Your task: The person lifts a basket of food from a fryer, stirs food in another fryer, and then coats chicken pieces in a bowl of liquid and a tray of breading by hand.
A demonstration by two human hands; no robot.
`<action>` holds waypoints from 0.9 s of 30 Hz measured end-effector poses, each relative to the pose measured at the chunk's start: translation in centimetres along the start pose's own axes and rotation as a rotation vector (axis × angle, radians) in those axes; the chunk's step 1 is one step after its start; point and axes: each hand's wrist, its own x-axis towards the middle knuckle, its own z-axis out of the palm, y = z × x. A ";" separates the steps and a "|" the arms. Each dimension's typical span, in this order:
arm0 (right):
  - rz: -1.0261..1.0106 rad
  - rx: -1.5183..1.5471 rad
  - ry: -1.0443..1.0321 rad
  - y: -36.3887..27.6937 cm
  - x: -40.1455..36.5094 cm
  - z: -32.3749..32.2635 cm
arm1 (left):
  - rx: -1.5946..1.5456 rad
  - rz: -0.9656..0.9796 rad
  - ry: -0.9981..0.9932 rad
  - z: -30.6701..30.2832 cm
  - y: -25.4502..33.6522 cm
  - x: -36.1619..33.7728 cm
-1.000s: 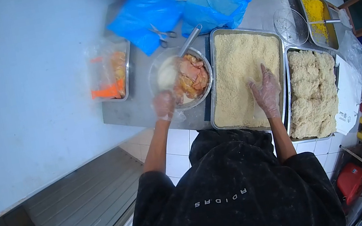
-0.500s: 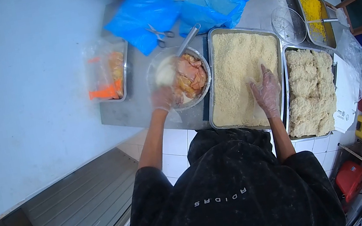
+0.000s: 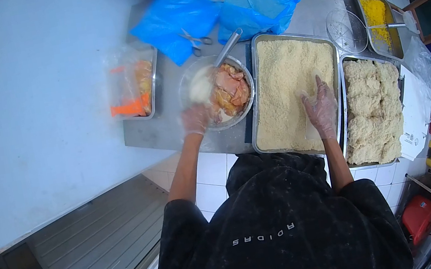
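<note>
In a clear plastic glove, my left hand (image 3: 195, 119) is at the near left rim of a round bowl (image 3: 249, 102). Its fingers are blurred over the white batter (image 3: 201, 86). Raw meat pieces (image 3: 232, 86) fill the bowl's right half, and a metal handle (image 3: 228, 45) leans out over the far rim. My right hand (image 3: 321, 107), also gloved, rests over pale breadcrumbs (image 3: 286, 76) in a metal tray (image 3: 255, 138), fingers spread and nothing in them. To its right, breadcrumb-coated pieces (image 3: 375, 106) fill a second tray.
Scissors (image 3: 196, 40) lie on blue plastic bags (image 3: 172, 21) behind the bowl. A container with orange and yellowish contents (image 3: 130, 92) stands left. A wire strainer (image 3: 347, 30) and a tray of yellow crumbs (image 3: 376, 20) are at the far right.
The whole view has shifted slightly, so things sit a little further right. Both hands stay in nearly the same places over the bowl and the crumb tray.
</note>
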 end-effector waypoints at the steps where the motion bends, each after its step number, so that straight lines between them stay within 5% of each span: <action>1: 0.004 -0.003 0.003 0.0 -0.1 0.0 | 0.004 -0.015 0.010 0.2 0.1 0.1; 10: 0.030 0.076 0.002 0.8 -0.2 -0.4 | -0.269 -0.037 0.178 -3.4 -3.1 -1.6; 16: 0.024 0.137 0.031 0.9 0.2 -0.4 | -0.166 0.002 0.104 -9.0 -1.9 -3.3; 22: 0.005 0.052 -0.013 0.7 0.1 0.9 | -0.195 0.083 -0.130 -2.8 1.2 -1.8; 27: -0.032 0.092 -0.075 -0.1 -0.6 2.6 | -0.114 0.029 -0.126 -0.2 3.5 0.8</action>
